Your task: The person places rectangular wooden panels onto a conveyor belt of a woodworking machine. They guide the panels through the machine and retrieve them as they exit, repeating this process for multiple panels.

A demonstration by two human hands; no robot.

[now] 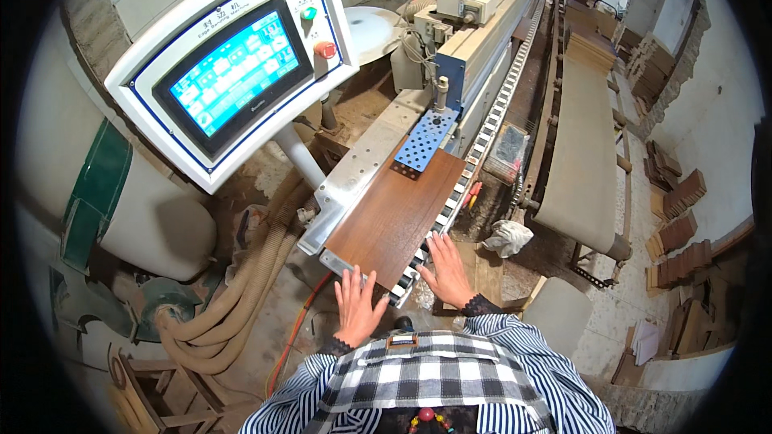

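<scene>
A brown wood-grain board (398,217) lies flat on the infeed of an edge banding machine (474,64). Its far end is beneath a blue perforated plate (426,141). My left hand (358,305) is at the board's near left corner, fingers spread and fingertips at its edge. Over the near right side, beside the black-and-white feed track (484,141), my right hand (447,272) is stretched out with its fingers apart. Neither hand is wrapped around anything. Whether the fingertips press on the board I cannot tell.
A control panel with a lit touchscreen (233,72) and a red button (324,50) stands at the left. Ribbed hoses (241,305) run along the floor below. On the right is a long conveyor belt (579,153), with stacked boards (679,197) by the wall.
</scene>
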